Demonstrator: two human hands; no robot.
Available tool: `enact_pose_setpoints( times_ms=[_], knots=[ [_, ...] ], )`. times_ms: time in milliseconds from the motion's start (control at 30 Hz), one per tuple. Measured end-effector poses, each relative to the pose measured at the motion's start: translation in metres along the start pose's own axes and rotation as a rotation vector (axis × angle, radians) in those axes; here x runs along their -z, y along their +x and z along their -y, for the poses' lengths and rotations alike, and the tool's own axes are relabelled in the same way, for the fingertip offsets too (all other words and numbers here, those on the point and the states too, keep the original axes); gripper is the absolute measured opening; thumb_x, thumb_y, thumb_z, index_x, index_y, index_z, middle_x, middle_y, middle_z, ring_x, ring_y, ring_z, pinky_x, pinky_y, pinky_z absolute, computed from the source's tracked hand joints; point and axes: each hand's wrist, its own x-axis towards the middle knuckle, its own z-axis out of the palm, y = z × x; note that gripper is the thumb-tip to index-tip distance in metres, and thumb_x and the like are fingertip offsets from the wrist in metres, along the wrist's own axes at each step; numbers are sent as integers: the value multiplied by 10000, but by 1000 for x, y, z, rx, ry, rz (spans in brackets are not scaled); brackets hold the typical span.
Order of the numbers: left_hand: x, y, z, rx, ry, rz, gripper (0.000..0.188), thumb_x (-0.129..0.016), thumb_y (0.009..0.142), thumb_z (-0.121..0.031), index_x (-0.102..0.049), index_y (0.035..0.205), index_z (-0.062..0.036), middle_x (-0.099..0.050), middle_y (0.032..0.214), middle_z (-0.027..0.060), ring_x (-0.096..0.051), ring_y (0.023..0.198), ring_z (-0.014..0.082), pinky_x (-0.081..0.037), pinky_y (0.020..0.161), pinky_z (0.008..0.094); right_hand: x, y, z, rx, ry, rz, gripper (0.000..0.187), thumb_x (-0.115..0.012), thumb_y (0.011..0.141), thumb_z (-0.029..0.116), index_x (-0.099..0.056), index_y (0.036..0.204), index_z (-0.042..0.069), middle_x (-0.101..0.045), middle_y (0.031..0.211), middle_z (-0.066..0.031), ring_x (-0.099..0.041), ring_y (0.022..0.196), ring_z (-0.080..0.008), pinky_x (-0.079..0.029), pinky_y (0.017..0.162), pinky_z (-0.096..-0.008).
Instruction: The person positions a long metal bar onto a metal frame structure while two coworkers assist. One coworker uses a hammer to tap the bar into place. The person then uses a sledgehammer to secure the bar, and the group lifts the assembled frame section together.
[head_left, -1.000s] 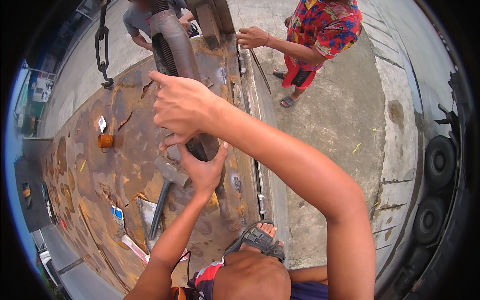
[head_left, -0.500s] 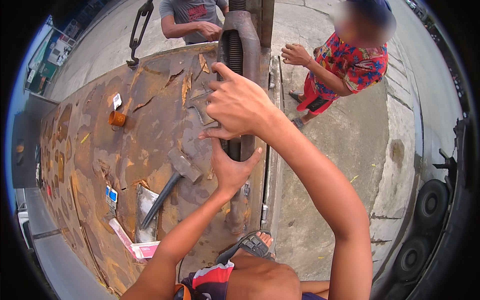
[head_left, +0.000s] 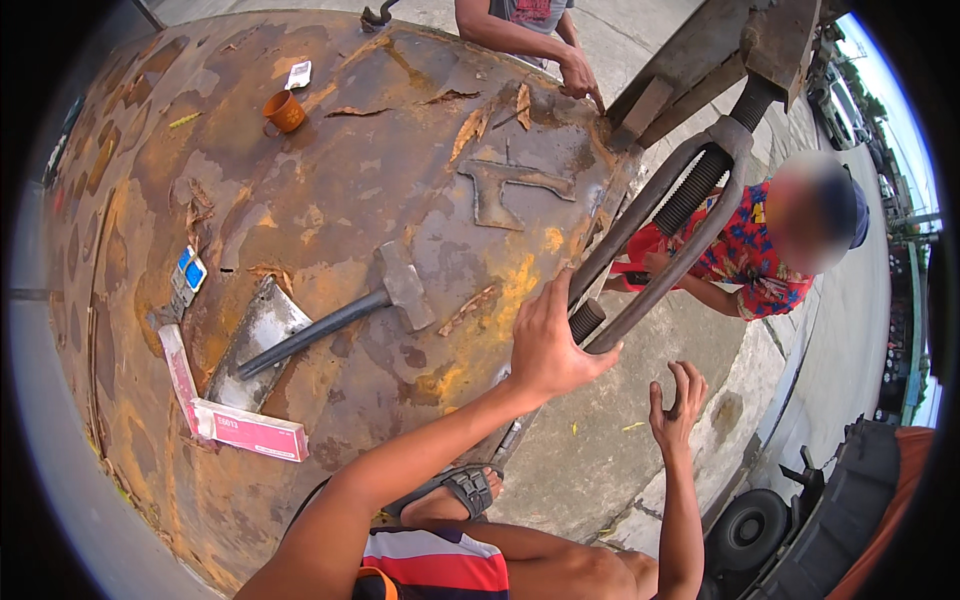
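Observation:
A large dark steel turnbuckle (head_left: 668,280), its frame open with threaded rods inside, slants from upper right toward the middle. My left hand (head_left: 552,345) grips its lower end, thumb on one side and fingers on the other. Apart from it, to the right and nearer me, my right hand (head_left: 682,405) is raised with bent, spread fingers and nothing in it. Left of the turnbuckle, a sledgehammer (head_left: 406,288) with a dark handle lies on the rusty steel plate (head_left: 340,210). An irregular flat metal piece (head_left: 492,190) lies beyond the hammer.
An orange cup (head_left: 284,112), a pink-and-white box (head_left: 250,430), a blue-and-white packet (head_left: 188,270) and a bent metal sheet (head_left: 270,325) lie on the plate. One person (head_left: 515,30) stands at the far edge; another in a red floral shirt (head_left: 775,280) is beyond the turnbuckle. Steel beams (head_left: 690,65) rise far right.
My right hand has come off the turnbuckle and dropped to the right. My left hand stays at its lower end. The view has turned, and the person in floral is now bent lower behind the turnbuckle.

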Motion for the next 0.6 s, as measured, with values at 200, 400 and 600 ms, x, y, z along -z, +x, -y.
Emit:
enact_pose_setpoints(
  times_ms=[200,400,600],
  knots=[
    [0,0,-2,-1,11,-28,1047,-916,650,-373,-398,1426,101,-603,1224,274,-639,1078,432,-483,955,513,-42,-80,6,-146,145,492,380,-735,927,253,-623,1258,104,-642,1189,-132,-606,1113,-331,-427,988,-446],
    [-1,0,-1,6,20,-27,1042,-918,648,-366,-404,1429,92,-607,1219,262,-640,1081,426,-496,943,507,-96,-114,57,-205,396,758,227,-699,964,282,-691,1133,131,-704,965,-68,-695,914,-264,-489,874,-428],
    [0,2,0,-31,0,-51,1030,-928,635,-340,-415,1421,86,-616,1198,255,-656,1061,410,-520,909,485,-107,-122,81,-227,486,689,223,-703,970,262,-704,1122,99,-714,955,-99,-682,751,-280,-542,749,-406]
  ],
)
